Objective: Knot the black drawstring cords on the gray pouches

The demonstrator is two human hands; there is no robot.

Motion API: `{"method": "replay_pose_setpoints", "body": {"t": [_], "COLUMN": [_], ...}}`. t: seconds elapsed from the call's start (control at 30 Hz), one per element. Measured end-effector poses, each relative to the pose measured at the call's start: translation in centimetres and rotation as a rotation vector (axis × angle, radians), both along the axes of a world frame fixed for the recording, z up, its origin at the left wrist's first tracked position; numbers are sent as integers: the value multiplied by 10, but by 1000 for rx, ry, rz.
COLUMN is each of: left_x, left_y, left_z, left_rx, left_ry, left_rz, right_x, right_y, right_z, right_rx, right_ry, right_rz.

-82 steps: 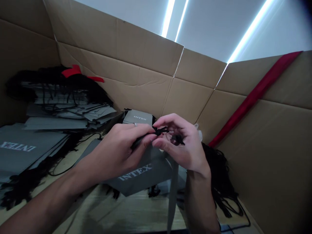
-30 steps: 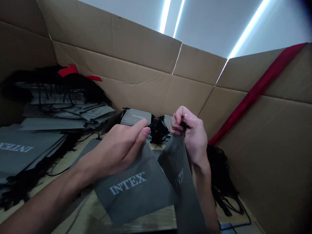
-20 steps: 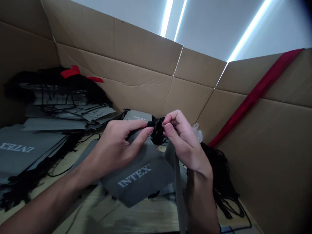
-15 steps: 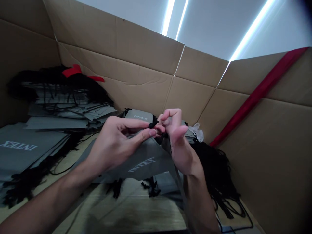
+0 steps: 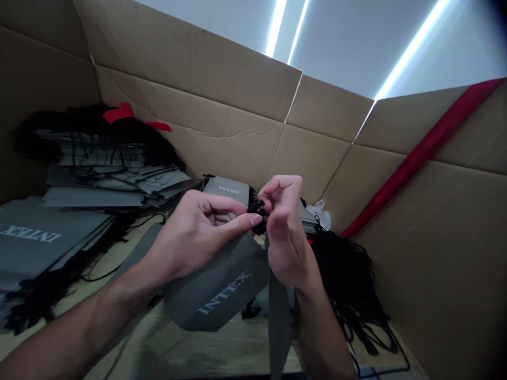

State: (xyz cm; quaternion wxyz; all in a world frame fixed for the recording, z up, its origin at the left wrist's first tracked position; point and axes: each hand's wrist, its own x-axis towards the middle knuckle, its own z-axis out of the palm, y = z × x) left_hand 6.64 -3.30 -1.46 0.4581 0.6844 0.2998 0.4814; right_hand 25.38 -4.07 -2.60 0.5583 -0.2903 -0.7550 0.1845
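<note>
Drawn closer together than moments before, the left hand [image 5: 200, 233] and right hand [image 5: 285, 235] pinched black drawstring cords [image 5: 257, 207] above a grey INTEX bag [image 5: 217, 293], fronting more stacked INTEX bags [image 5: 226, 190].

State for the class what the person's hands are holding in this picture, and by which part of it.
The left hand and right hand pinch the black cords of a grey INTEX drawstring bag between their fingertips, holding it by the cords, not the fabric.
</note>
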Motion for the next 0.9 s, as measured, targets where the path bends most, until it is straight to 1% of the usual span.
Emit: {"method": "replay_pose_setpoints", "body": {"t": [0.1,0.17,0.27,0.4,0.5,0.6,0.7,0.9], "left_x": [-6,-9,-13,-12,-11,-9,-7,-5], "left_y": [2,4,6,8,7,6,3,5], "left_z": [1,3,4,0,-5,-10,-12,-13], "left_rx": [107,176,287,471,681,878,983,1094], "left_ry": [14,34,88,147,226,316,376,451], "left_rz": [80,149,260,393,527,629,688,707], "right_x": [5,9,14,23,30,32,28,21], "right_y": [2,5,10,10,4,-5,-10,-5], "right_z": [7,10,12,16,21,23,23,18], "right_rx": [-172,-231,-197,-139,-73,-55,-56,-57], "right_ry": [4,6,24,66,107,119,117,101], "right_rz": [126,178,135,36,-19,-35,-41,-24]}}
